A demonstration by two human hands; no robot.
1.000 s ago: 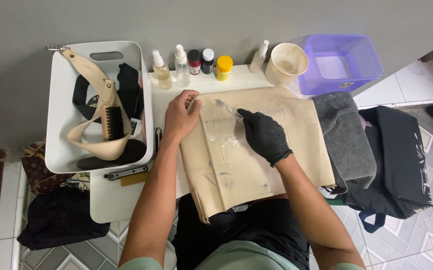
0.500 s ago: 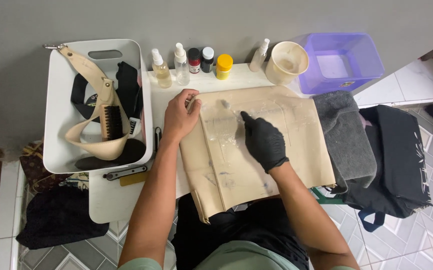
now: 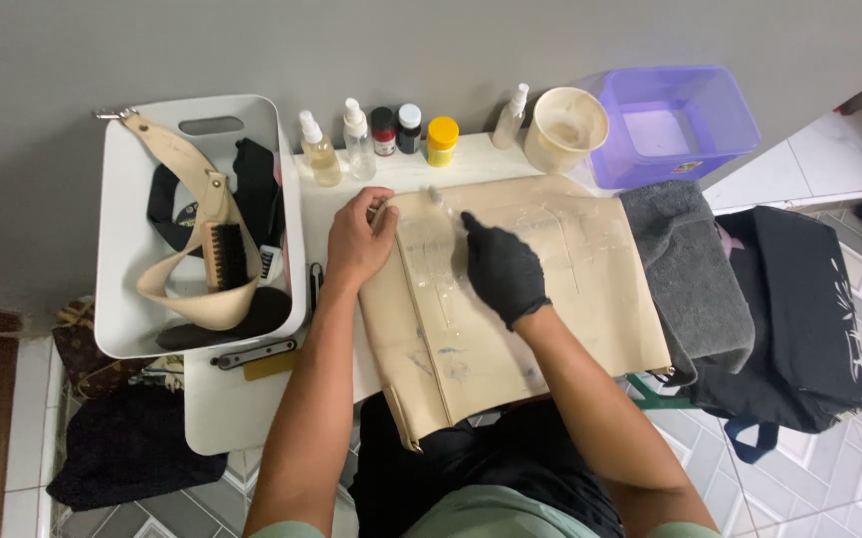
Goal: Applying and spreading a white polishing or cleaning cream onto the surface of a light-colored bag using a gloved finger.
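A beige bag panel (image 3: 570, 299), smeared with wet streaks and dark stains, lies flat on a white table (image 3: 242, 408). My bare left hand (image 3: 356, 239) presses down on the panel's upper left edge. My right hand (image 3: 500, 269), in a black glove, rests on the panel's middle with the forefinger stretched toward the far edge. It seems to grip a thin pale tool (image 3: 438, 197) whose tip lies near the panel's top edge.
A white bin (image 3: 117, 299) at the left holds a beige strap, a brush and black items. Small bottles (image 3: 356, 139), a cream cup (image 3: 567, 128) and a purple tub (image 3: 730, 110) line the wall. A grey cloth (image 3: 685, 279) and a black bag (image 3: 799, 309) lie to the right.
My gloved right hand has shifted slightly left and toward the far edge over the panel. My left hand has stayed on the panel's corner.
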